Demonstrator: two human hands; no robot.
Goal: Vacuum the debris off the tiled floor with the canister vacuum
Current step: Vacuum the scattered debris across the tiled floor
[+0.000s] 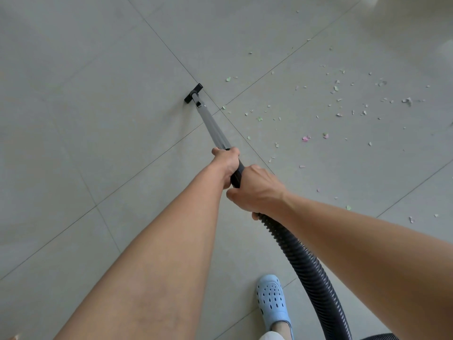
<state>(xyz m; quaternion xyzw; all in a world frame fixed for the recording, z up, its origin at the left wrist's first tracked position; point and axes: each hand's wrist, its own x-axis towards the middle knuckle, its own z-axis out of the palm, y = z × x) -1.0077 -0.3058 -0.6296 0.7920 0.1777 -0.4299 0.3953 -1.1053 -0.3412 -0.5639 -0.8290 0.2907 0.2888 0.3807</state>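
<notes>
Vacuum wand [213, 126]: gripped by left hand [226, 163] and right hand [257, 190], fingers wrapped round; nozzle [193, 92] ahead; debris [338, 99] rightward on tiled floor [98, 119].

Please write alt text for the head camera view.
Both hands, left hand ahead of right hand, grip a vacuum wand whose black nozzle rests on grey tiled floor, left of scattered paper debris.

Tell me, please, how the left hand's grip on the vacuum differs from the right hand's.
The left hand grips higher up, where the grey wand meets the black handle; the right hand grips lower, where the ribbed hose begins. The left hand shows its thumb side, the right its back. Both are curled around the vacuum.
</notes>
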